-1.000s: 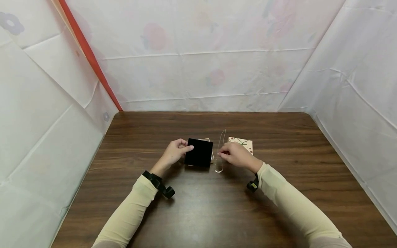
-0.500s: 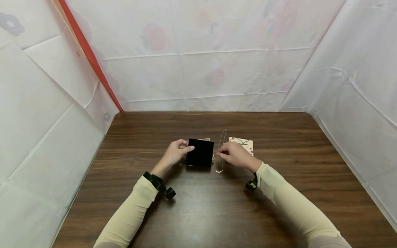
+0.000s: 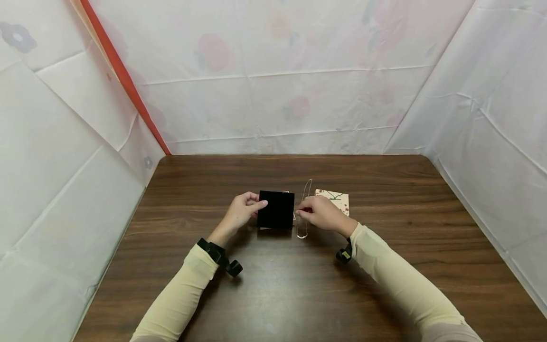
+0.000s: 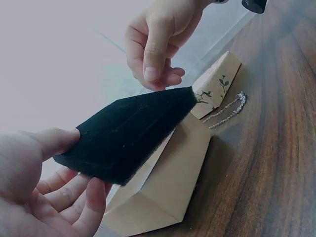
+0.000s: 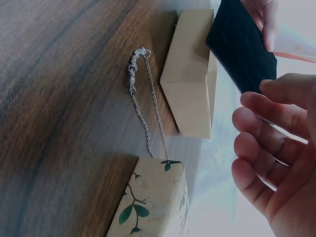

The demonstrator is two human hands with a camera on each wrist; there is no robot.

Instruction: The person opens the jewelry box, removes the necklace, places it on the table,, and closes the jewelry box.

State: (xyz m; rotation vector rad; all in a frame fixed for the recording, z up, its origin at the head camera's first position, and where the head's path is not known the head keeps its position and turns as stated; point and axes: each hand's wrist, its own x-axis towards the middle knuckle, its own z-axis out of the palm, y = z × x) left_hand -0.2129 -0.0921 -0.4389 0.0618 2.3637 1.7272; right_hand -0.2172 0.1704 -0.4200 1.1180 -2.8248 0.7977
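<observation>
My left hand (image 3: 241, 213) pinches a square black velvety pad (image 3: 275, 210) at its left edge, thumb on top and fingers below. The pad is held tilted above an open cream cardboard box (image 4: 173, 173), hiding most of it in the head view. My right hand (image 3: 322, 213) is at the pad's right edge, thumb and fingers loosely bent, fingertips right beside the pad; in the right wrist view they overlap its corner. Under and beside that hand a silver chain necklace (image 5: 140, 103) with a beaded front part lies on the table.
A cream box lid (image 3: 335, 200) with a green and red plant print lies to the right of the necklace, partly behind my right hand. The brown wood-grain table (image 3: 273, 285) is bordered by white printed sheets (image 3: 273, 95) at the back and sides.
My right hand has shifted slightly left, closer to the pad's edge. The pad has moved a touch to the right and covers more of the box. The necklace and lid stay put.
</observation>
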